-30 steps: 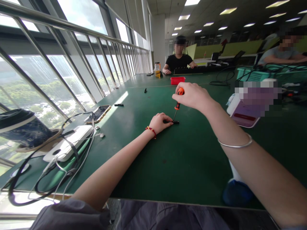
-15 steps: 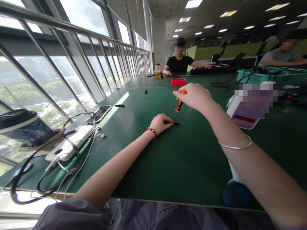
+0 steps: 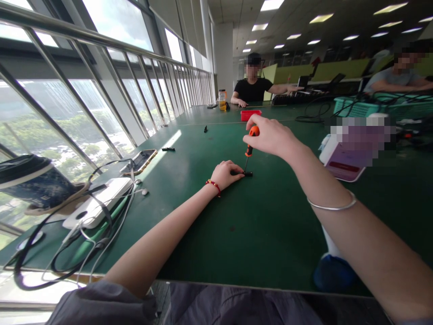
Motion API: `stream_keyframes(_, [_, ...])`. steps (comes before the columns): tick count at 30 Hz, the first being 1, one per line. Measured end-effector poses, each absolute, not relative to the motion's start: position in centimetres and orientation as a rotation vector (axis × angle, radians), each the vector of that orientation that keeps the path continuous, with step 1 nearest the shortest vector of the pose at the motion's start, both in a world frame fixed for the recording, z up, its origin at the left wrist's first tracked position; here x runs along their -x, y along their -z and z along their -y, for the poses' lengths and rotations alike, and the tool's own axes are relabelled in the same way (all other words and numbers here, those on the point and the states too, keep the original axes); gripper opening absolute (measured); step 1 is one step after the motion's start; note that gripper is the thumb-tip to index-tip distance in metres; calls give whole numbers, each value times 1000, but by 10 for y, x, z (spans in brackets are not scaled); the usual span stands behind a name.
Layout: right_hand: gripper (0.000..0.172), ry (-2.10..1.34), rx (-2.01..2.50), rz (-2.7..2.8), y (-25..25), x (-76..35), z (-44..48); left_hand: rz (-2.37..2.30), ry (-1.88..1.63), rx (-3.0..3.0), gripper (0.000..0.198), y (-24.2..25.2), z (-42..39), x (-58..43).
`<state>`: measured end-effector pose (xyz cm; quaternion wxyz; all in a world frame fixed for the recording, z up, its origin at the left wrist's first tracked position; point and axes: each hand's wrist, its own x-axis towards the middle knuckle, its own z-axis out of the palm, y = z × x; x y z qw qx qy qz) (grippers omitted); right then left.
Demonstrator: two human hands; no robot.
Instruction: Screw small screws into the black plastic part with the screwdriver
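Note:
My left hand (image 3: 226, 174), wearing a red beaded bracelet, presses a small black bar-shaped part (image 3: 248, 174) against the table, its fingers closed on the part's left end. An orange-and-black screwdriver (image 3: 249, 150) stands nearly upright, leaning slightly, with its tip down at the black part. Around the top of its handle are the thumb and fingers of my right hand (image 3: 269, 134). Whether the tip sits in a screw is too small to tell.
Two small black pieces (image 3: 168, 149) (image 3: 205, 129) lie on the green table (image 3: 203, 239). Beyond my right hand is a red box (image 3: 251, 115). Left are a phone (image 3: 139, 161), a white power bank (image 3: 98, 203), cables and a cup (image 3: 37, 183). A person (image 3: 253, 88) sits opposite.
My right hand's fingers have spread and shifted around the screwdriver's handle, which stands a little more to the left at its top. My left hand and the black part stay put.

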<state>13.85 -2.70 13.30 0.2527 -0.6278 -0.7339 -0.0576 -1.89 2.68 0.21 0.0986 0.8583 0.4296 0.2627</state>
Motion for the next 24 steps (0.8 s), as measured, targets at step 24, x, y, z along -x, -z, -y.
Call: stream_keyframes(24, [30, 133, 1722, 1999, -132, -135, 27, -1268, -785, -2544, 14, -2, -27, 19])
